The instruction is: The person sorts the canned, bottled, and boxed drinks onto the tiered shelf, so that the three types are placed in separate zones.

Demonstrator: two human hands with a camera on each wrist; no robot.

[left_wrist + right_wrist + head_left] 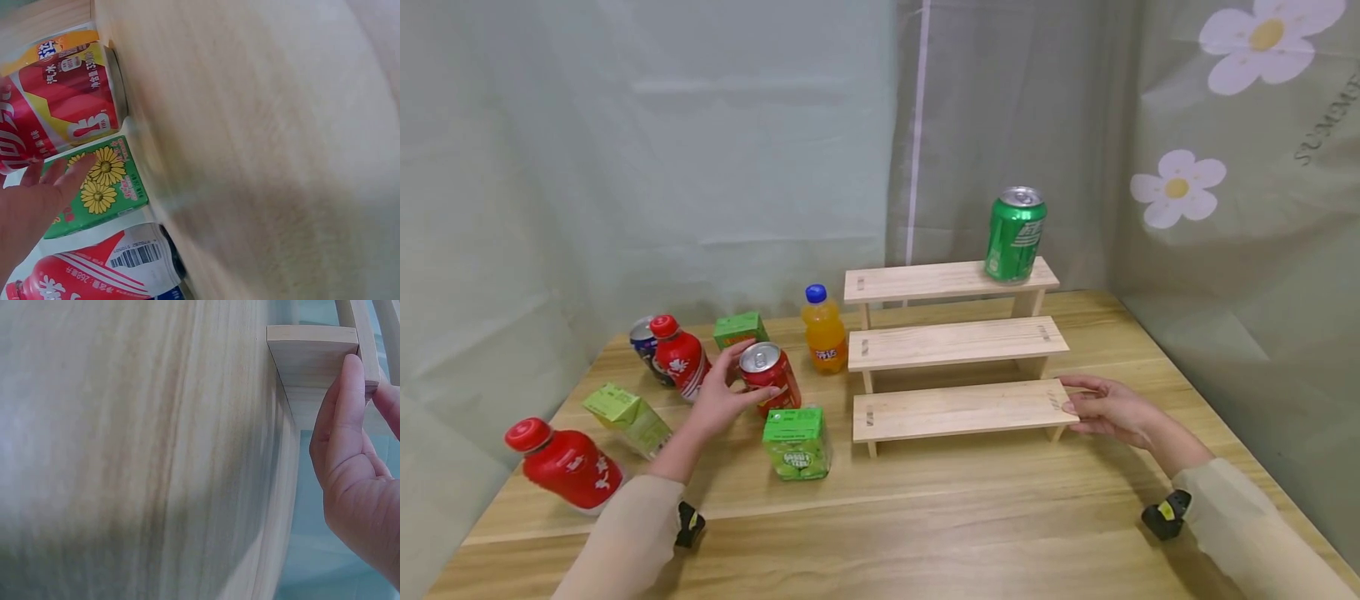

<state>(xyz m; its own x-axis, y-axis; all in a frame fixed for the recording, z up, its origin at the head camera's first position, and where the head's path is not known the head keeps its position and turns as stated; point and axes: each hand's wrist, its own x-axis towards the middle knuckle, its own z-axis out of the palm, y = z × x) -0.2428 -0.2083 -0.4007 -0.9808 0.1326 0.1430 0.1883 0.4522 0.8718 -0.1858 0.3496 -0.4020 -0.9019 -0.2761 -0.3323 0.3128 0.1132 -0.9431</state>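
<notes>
A red soda can stands upright on the table, with my left hand around its left side. The thumb lies across the can's front and the fingers reach behind it, spread rather than curled. In the left wrist view those fingers show between the can and a green carton with yellow flowers. My right hand pinches the right end of the lowest step of a three-step wooden rack, thumb above and fingers below. A green can stands on the top step's right end.
Right of the red can stands an orange soda bottle; a green juice carton is in front. Two red bottles, a light green carton and a dark can are at left. Curtains hang behind the table.
</notes>
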